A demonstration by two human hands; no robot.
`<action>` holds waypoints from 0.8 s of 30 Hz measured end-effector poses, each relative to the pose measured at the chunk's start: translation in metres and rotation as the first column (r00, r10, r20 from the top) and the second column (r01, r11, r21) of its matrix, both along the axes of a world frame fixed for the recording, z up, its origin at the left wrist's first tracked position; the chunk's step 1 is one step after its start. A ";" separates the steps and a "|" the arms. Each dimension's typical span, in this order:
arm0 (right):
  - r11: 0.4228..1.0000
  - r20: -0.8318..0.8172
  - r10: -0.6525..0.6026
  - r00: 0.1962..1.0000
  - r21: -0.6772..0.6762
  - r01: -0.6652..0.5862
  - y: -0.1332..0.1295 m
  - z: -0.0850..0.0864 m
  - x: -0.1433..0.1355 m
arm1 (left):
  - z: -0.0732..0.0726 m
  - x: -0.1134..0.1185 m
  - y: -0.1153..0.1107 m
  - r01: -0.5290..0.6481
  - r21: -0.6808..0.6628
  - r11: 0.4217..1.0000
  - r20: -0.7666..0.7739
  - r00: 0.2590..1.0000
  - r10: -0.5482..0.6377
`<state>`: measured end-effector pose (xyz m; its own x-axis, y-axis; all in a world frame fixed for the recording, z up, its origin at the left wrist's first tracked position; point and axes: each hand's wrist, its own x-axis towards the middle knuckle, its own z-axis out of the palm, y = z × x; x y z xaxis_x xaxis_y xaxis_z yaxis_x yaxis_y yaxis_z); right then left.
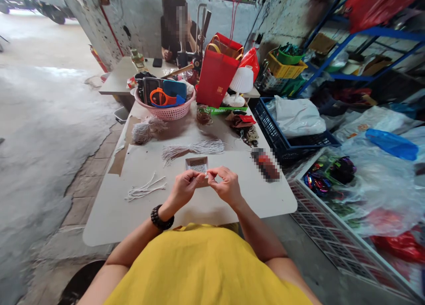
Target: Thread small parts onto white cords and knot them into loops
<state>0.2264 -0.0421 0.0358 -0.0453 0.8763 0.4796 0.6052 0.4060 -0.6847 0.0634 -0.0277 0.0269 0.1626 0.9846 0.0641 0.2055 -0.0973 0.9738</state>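
Note:
My left hand [186, 186] and my right hand [226, 184] meet over the near part of the table, thumb and fingers of each pinched together. Between the fingertips shows a small white piece [206, 175], too small to name. Just behind them stands a small open box [196, 160] with tiny greyish pieces inside, partly hidden by my hands. A loose group of white cords [146, 190] lies left of my left hand. Beyond the box stretches a larger bundle of white cords [193, 150]. Another whitish bundle [148, 130] sits farther back at the left.
On the white table [109, 221] stand a pink basket [166, 113] of tools, a red paper bag [217, 72] and a white lamp [241, 81]. A blurred-out item [265, 164] lies at right. Crates [292, 141] line the right side. Another person [174, 26] sits opposite.

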 end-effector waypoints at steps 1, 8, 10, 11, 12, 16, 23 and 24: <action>1.000 -0.038 -0.019 0.999 -0.017 0.019 0.000 0.000 0.000 | 0.001 -0.003 0.001 0.019 -0.024 1.000 0.015 1.000 -0.018; 0.957 -0.194 0.157 0.968 -0.211 -0.198 -0.001 0.010 0.007 | 0.005 -0.014 0.004 0.044 -0.088 0.995 0.042 0.998 -0.041; 0.947 -0.121 0.246 0.962 -0.184 -0.265 -0.001 0.014 0.008 | 0.003 -0.014 0.003 0.051 -0.092 0.994 0.014 0.999 -0.050; 0.943 -0.070 0.276 0.959 -0.173 -0.284 0.000 0.015 0.009 | 0.001 -0.014 0.002 0.055 -0.092 0.994 0.000 0.998 -0.055; 0.942 -0.018 0.293 0.956 -0.166 -0.292 0.000 0.016 0.008 | 0.001 -0.014 0.001 0.060 -0.088 0.994 -0.015 0.998 -0.062; 0.941 0.126 0.320 0.939 -0.162 -0.299 -0.001 0.018 0.006 | 0.004 -0.017 -0.003 0.094 -0.012 0.996 -0.094 0.991 -0.094; 0.826 -0.074 0.458 0.886 -0.334 -0.455 -0.014 0.020 0.009 | 0.013 -0.040 -0.011 0.461 -0.023 0.887 -0.228 0.862 -0.453; 0.792 -0.118 0.480 0.869 -0.368 -0.487 -0.016 0.020 0.010 | 0.012 -0.042 -0.013 0.495 -0.018 0.869 -0.213 0.847 -0.487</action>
<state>0.2365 -0.0578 0.0559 -0.5059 0.8534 0.1253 0.3854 0.3536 -0.8523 0.0211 -0.0412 0.0392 0.6377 0.7702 0.0107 0.3142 -0.2728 0.9093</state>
